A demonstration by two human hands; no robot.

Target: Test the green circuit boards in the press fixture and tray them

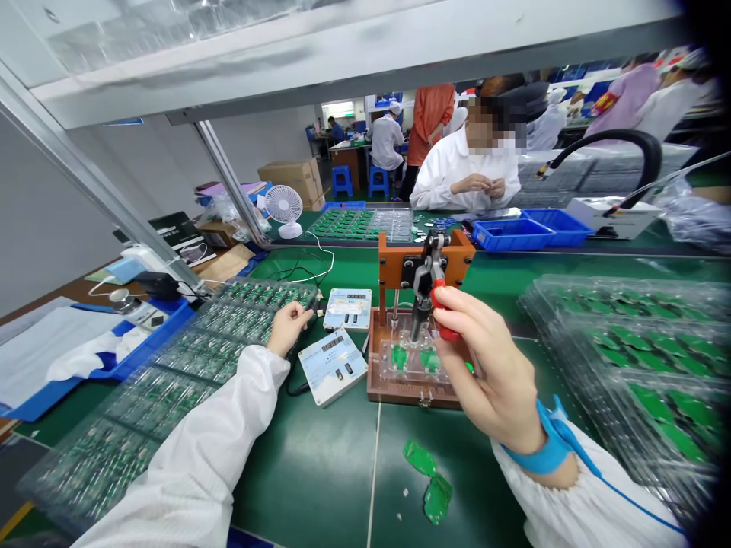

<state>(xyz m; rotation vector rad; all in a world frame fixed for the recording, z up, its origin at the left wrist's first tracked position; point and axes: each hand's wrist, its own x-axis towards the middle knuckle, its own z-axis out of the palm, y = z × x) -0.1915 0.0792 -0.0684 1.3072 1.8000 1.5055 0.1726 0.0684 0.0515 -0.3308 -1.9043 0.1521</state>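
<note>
My right hand (485, 365) is closed round the red handle (441, 308) of the toggle clamp on a brown test fixture (419, 335). Two small green circuit boards (414, 358) lie under the fixture's clear plate. My left hand (288, 326) rests with curled fingers on the edge of a clear tray of green boards (228, 335); what its fingers hold, if anything, is hidden. Two small white meters (334, 365) sit between the tray and the fixture. Two loose green boards (428, 476) lie on the mat in front of the fixture.
Stacked clear trays of green boards (645, 358) stand at the right. Blue bins (528, 228) and a small white fan (284, 209) sit behind. A person in a white coat (465, 171) works across the table. A blue wrist strap (542, 449) is on my right wrist.
</note>
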